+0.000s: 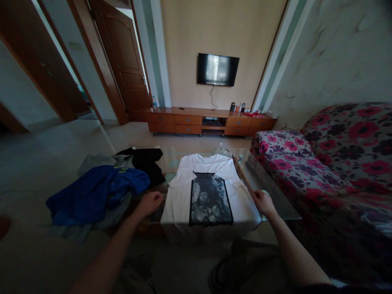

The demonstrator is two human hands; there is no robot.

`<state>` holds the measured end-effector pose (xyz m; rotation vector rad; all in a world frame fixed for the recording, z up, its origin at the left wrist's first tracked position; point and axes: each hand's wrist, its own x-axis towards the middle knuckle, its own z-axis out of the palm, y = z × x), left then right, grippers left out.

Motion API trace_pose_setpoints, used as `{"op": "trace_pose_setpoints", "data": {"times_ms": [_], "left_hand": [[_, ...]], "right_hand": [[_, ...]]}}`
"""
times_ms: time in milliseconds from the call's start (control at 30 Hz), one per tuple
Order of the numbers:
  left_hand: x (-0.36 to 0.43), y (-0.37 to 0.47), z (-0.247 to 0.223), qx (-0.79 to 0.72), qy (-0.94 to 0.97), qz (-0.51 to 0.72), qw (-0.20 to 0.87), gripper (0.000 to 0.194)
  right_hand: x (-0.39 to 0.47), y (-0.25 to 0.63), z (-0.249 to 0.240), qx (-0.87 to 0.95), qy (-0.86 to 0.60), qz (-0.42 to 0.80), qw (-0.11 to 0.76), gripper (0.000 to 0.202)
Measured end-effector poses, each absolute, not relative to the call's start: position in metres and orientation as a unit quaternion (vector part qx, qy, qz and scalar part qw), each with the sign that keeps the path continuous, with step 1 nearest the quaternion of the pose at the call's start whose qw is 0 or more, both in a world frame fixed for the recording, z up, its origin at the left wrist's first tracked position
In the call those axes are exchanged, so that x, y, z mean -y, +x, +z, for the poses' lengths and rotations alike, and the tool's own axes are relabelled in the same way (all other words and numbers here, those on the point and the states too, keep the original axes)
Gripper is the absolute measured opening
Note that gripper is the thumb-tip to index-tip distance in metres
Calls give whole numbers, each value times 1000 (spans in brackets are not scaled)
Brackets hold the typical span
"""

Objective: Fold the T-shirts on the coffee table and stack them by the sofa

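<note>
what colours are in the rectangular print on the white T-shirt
The rectangular print is black and grey, in the head view.

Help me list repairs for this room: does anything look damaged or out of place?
Yes: the wall above the floral sofa shows cracked or lifting patches, which look like damage. Less odd, the blue garment lies crumpled in a heap left of the white T-shirt, which is spread flat.
</note>
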<state>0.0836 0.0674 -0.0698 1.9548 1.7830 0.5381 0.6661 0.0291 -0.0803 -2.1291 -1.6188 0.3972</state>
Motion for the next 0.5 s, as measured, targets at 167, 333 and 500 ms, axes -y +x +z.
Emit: {"op": "trace_pose_setpoints", "data": {"times_ms": [167,333,500], "left_hand": [[-39,69,-72,-571,624,95,525,39],[-8,47,-88,-541,514,-108,657,41],[3,51,-101,-609,492,-103,613,58]], "right_hand": [[17,679,-83,414,-768,485,63,36],[42,690,-87,369,-716,570,-163,31],[42,696,-87,442,-716,526,-122,31]]}}
